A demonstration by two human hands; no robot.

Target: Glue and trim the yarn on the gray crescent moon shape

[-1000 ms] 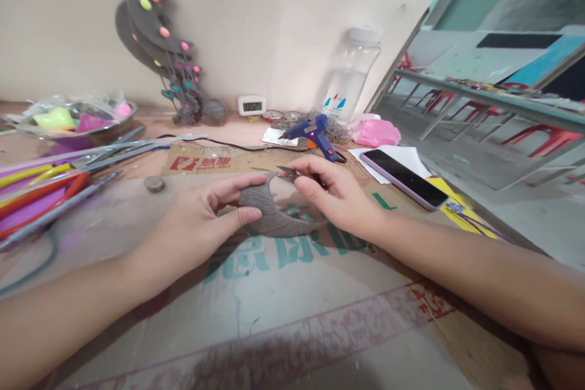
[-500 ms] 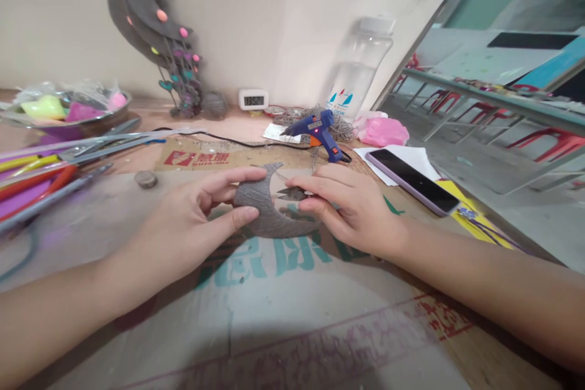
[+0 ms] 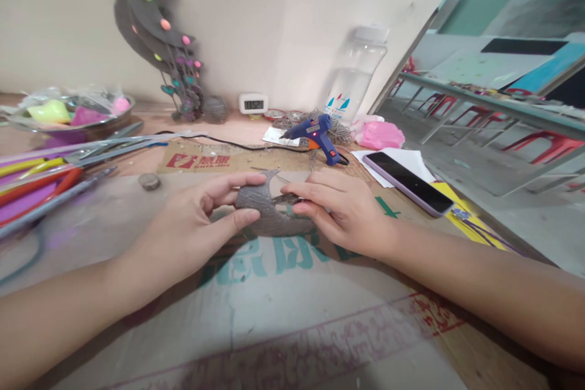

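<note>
A grey yarn-wrapped crescent (image 3: 267, 210) is pinched between the thumb and fingers of my left hand (image 3: 196, 213), its curved side toward me. The thumb and fingers of my right hand (image 3: 340, 210) hold a small dark piece (image 3: 287, 198), whose left end lies at the crescent's inner edge. What this piece is cannot be made out clearly. A thin strand runs near the crescent's upper tip. Both hands are just above the cardboard sheet (image 3: 283, 304).
A blue glue gun (image 3: 320, 134) stands behind my right hand, near a water bottle (image 3: 354, 76) and pink plastic (image 3: 379, 133). A phone (image 3: 409, 184) lies at right. Pliers (image 3: 46, 189) and a bowl (image 3: 91, 128) are at left, a grey disc (image 3: 148, 181) beside my left hand.
The dark piece in my right hand has moved slightly left, against the crescent's inner edge, and its pointed parts no longer show apart. The view has shifted slightly.
</note>
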